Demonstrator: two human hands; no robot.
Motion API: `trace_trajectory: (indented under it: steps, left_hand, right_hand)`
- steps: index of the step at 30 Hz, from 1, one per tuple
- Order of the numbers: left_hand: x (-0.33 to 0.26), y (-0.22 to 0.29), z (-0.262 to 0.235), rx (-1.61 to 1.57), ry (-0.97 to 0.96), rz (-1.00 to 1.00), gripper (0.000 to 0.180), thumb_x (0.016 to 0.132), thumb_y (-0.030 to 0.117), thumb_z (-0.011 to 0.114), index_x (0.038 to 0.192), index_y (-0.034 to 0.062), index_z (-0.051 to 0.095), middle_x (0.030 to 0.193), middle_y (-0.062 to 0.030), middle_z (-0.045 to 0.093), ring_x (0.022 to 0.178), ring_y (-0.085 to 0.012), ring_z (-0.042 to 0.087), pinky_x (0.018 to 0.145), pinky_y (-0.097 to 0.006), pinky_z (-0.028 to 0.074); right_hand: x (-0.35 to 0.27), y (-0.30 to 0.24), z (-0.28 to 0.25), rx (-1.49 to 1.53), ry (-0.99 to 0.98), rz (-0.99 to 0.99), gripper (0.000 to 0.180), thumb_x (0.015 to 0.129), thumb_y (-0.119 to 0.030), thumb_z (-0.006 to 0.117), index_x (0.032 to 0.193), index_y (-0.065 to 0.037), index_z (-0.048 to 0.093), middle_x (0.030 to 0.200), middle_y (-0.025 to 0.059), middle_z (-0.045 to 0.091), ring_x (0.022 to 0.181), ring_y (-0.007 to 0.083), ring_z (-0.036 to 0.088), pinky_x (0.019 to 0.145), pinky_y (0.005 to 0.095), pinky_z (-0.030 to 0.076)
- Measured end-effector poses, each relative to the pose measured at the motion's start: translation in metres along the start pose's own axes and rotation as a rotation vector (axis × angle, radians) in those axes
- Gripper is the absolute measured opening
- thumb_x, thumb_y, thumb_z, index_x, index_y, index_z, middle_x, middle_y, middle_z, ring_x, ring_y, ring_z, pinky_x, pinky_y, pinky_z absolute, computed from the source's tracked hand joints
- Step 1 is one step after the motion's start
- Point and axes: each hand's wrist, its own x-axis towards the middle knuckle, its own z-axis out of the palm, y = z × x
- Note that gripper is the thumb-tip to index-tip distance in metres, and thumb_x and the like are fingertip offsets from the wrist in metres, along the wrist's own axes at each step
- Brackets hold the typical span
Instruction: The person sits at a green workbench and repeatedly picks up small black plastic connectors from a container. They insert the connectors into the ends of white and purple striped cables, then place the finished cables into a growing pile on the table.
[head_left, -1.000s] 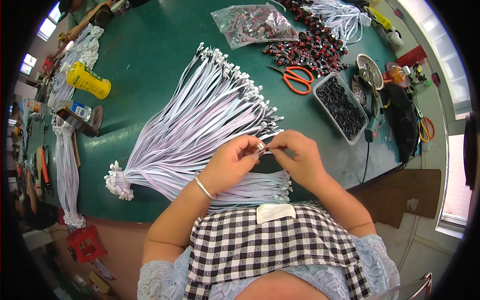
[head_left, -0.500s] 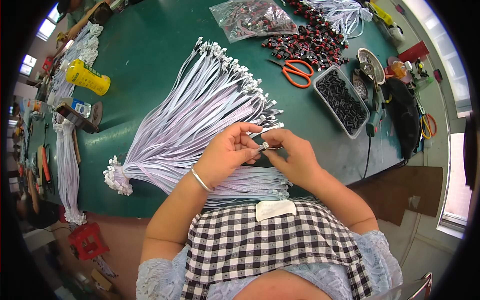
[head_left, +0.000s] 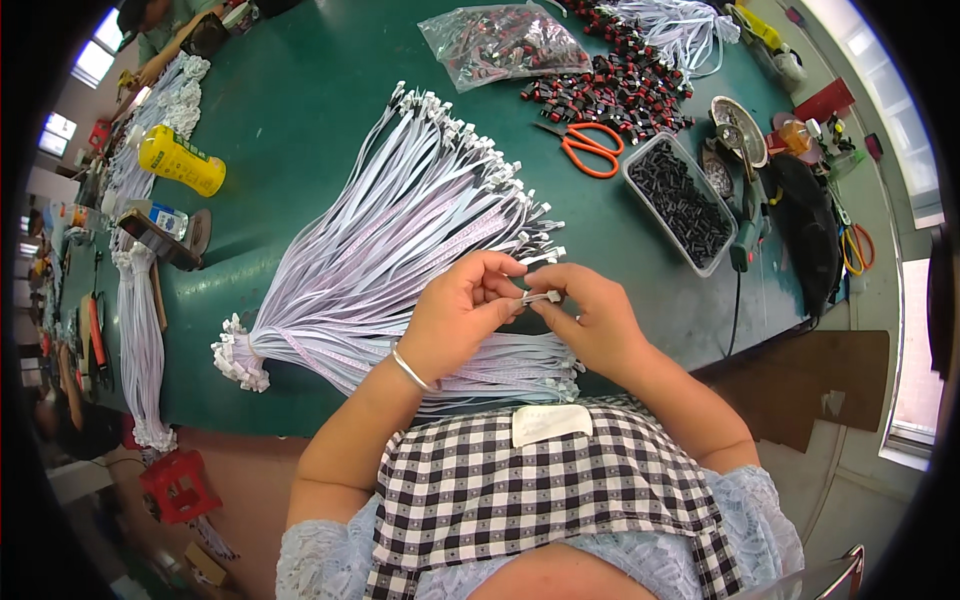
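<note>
Over the near edge of the green table, my left hand [head_left: 465, 308] pinches the end of a pale cable between thumb and fingertips. My right hand [head_left: 597, 318] is closed on the same end, thumb and forefinger at its small white connector [head_left: 546, 297]. The hands nearly meet there, and they hide much of this cable. Under and beside them fans a large bundle of white and pinkish flat cables [head_left: 375, 235], bound together at the left end. White plugs with short dark sections line the spread ends.
Orange-handled scissors [head_left: 592, 150] lie beyond my right hand, beside a clear tub of small black tubes [head_left: 682, 205]. Farther back are a heap of black-and-red parts [head_left: 625, 90] and a plastic bag [head_left: 505, 45] of similar pieces. A yellow bottle [head_left: 180, 160] lies left. Another person works far left.
The small white connector has turned and now points more to the right between my fingers. Both hands stay in nearly the same place.
</note>
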Motion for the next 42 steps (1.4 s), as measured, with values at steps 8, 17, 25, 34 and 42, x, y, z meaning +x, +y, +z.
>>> trace_trajectory:
  steps: [8, 17, 25, 34, 42]
  left_hand:
    - [0.0, 0.0, 0.014, 1.044, 0.075, 0.618, 0.031, 0.071, -0.001, 0.065, 0.101, 0.0056, 0.062, 0.093, -0.0081, 0.06, 0.089, -0.0261, 0.055, 0.082, -0.035, 0.045]
    - [0.001, 0.002, -0.028, 1.312, 0.144, 0.654, 0.018, 0.064, 0.004, 0.069, 0.075, 0.0121, 0.057, 0.098, -0.0005, 0.056, 0.099, -0.0254, 0.049, 0.084, -0.04, 0.038]
    - [0.035, 0.001, -0.049, 1.388, 0.187, 0.754, 0.02, 0.064, 0.001, 0.065, 0.079, 0.0115, 0.056, 0.092, -0.003, 0.052, 0.095, -0.026, 0.05, 0.083, -0.04, 0.038]
    - [0.03, 0.0, -0.049, 1.383, 0.173, 0.714, 0.018, 0.065, 0.001, 0.064, 0.078, 0.0112, 0.056, 0.093, -0.0031, 0.053, 0.096, -0.0255, 0.05, 0.083, -0.039, 0.038]
    - [0.005, 0.01, -0.028, 1.395, 0.121, 0.731, 0.015, 0.069, 0.005, 0.067, 0.081, 0.0087, 0.06, 0.098, -0.0049, 0.056, 0.098, -0.0258, 0.051, 0.084, -0.039, 0.04]
  right_hand:
    - [-0.002, 0.028, 0.004, -0.502, 0.04, -0.374, 0.011, 0.068, -0.009, 0.069, 0.077, -0.012, 0.063, 0.083, -0.0005, 0.06, 0.078, 0.0207, 0.054, 0.068, 0.0336, 0.042]
    - [0.024, 0.035, 0.005, -0.705, 0.014, -0.408, 0.005, 0.07, -0.012, 0.062, 0.072, -0.012, 0.058, 0.075, 0.0001, 0.051, 0.078, 0.0196, 0.05, 0.068, 0.0334, 0.037]
    - [0.066, 0.046, 0.002, -0.697, 0.013, -0.426, 0.001, 0.074, -0.012, 0.059, 0.074, -0.012, 0.06, 0.079, 0.002, 0.052, 0.081, 0.0211, 0.051, 0.07, 0.0342, 0.039]
    - [0.023, 0.019, -0.001, -0.519, 0.039, -0.399, 0.014, 0.074, -0.017, 0.067, 0.087, -0.011, 0.067, 0.093, 0.0018, 0.059, 0.087, 0.0212, 0.054, 0.075, 0.0342, 0.041]
    - [-0.044, 0.01, 0.007, -0.606, -0.028, -0.429, 0.018, 0.07, -0.015, 0.065, 0.087, -0.011, 0.065, 0.099, 0.0023, 0.058, 0.091, 0.0204, 0.054, 0.077, 0.0345, 0.042]
